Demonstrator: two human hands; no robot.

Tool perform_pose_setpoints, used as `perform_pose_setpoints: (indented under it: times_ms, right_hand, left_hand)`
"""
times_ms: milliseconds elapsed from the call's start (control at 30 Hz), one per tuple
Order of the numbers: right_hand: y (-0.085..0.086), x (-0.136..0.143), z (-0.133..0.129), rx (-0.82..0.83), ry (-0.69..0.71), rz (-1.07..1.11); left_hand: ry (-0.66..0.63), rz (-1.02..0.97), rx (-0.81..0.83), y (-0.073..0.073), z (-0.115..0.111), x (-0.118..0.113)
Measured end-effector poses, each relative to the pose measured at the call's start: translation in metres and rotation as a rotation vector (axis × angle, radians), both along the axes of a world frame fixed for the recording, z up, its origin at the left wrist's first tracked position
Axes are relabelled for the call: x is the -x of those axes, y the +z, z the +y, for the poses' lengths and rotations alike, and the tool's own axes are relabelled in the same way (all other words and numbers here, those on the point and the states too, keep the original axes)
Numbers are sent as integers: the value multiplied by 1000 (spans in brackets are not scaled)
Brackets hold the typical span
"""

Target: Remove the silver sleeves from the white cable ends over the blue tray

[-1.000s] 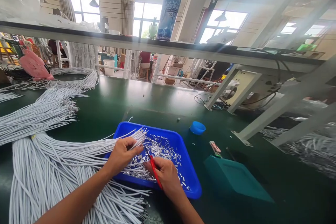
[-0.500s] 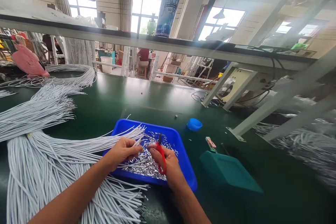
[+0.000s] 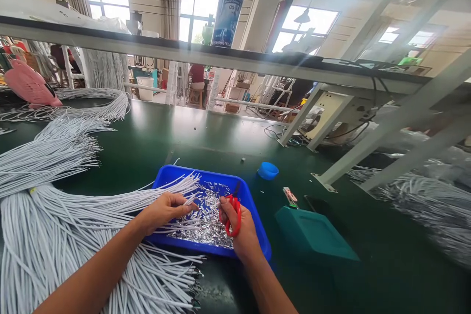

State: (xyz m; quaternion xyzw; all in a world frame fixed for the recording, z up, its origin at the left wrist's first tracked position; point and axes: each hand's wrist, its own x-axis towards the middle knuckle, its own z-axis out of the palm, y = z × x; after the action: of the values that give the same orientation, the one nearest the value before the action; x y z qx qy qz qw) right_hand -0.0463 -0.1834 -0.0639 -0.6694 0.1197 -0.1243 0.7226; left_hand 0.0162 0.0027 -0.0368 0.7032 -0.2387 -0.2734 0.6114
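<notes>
My left hand pinches the end of a white cable over the left part of a blue tray. Small silver metal pieces lie scattered in the tray. Red-handled scissors are in my right hand, above the tray's right part, with their dark blades pointing up and away. The two hands are apart. A bundle of white cables runs from the left, its ends over the tray. More white cables spread under and beside my left forearm.
A small blue bowl and a teal box stand right of the tray. Metal legs hold a shelf across the back, with a blue spray can on it. A pink object lies far left.
My right hand has moved right, away from my left hand, and the scissors have turned with it. The view has shifted slightly.
</notes>
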Motion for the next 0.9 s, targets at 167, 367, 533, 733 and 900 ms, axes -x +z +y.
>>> perform_pose_setpoints:
  times_ms: [167,367,533,733,900]
  right_hand:
    - [1,2,-3,551,152,-49]
    - [7,6,3,920,232,32]
    - [2,7,5,917,269,57]
    - [-2,7,6,872,279,44]
    - [-2,6,4,796,319,60]
  left_hand:
    - [166,142,-24,-1,1,-2]
    - [308,148,64,-2,-1,-3]
    - [256,92,138,-2,-1,-2]
    - [239,-22,75,-6,-3,0]
    - [281,-278,-13,-4,-4,2]
